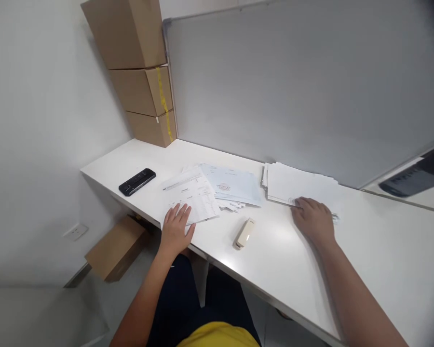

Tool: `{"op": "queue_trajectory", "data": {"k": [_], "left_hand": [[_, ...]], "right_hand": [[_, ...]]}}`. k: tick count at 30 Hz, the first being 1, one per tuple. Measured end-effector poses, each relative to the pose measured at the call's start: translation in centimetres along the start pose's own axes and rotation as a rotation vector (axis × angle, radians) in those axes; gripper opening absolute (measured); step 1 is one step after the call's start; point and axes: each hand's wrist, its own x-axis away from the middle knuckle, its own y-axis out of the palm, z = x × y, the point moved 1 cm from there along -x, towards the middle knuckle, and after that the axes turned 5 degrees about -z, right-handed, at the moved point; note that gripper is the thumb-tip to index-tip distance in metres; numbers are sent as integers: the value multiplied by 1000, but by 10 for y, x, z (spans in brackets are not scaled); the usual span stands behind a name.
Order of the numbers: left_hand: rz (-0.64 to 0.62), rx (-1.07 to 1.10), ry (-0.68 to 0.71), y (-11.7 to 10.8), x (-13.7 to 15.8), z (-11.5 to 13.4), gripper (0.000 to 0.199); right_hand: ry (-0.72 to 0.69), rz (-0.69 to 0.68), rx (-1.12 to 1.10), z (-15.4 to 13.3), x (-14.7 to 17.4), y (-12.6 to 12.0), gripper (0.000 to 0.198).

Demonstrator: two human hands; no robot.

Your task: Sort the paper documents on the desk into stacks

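A phone is lying near the left end of the white counter, to the left of the loose papers. A grey board is standing along the far edge, and a dark object is showing at the far right, too blurred to tell. A pale stapler is lying between the two hands, near the counter's front edge and apart from the papers.

Three cardboard boxes are standing stacked at the far left corner, yellow tape running down the lower two; their insides are staying hidden. Another cardboard box is sitting low on the left, below counter height, its contents also out of sight.

Left of centre, a printed white sheet is overlapping some pale blue sheets, with more paper edges peeking out beneath. To the right, an uneven paper stack is lying close to the board.

The left hand is resting palm down on the near left part of the printed sheet, fingers spreading and thumb standing wide. The right hand is reaching forward, its fingers lying over the near edge of the paper stack; whether they are gripping it, one cannot tell.
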Motion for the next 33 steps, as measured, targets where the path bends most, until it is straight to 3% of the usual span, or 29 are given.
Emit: {"op": "queue_trajectory", "data": {"k": [5,11,14,18,22,24,27,30,33], "left_hand": [[-125,-48,-117,-24,49,-45,57],[-64,-66,-182,-19,67,-79,45],[-17,18,-244,-9,67,-75,43],[155,310,-374,-8,76,-57,38],[321,690,-463,-7,94,-25,37],[428,791,-479,-6,100,-1,34],[427,800,-335,-8,98,40,25],[319,744,-7,-15,84,74,21],[268,563,323,-19,65,89,35]], "right_hand": [[3,31,-70,11,-7,4,43],[-38,84,-184,-37,-2,-26,42],[-69,87,-248,-57,1,-30,39],[-121,36,-345,-80,12,-33,37],[-7,67,-522,-117,26,-52,36],[7,11,-611,-140,30,-62,36],[-6,-167,-757,-164,36,-66,49],[84,-328,-1030,-163,45,-58,66],[230,-449,-1236,-143,53,-53,80]]}}
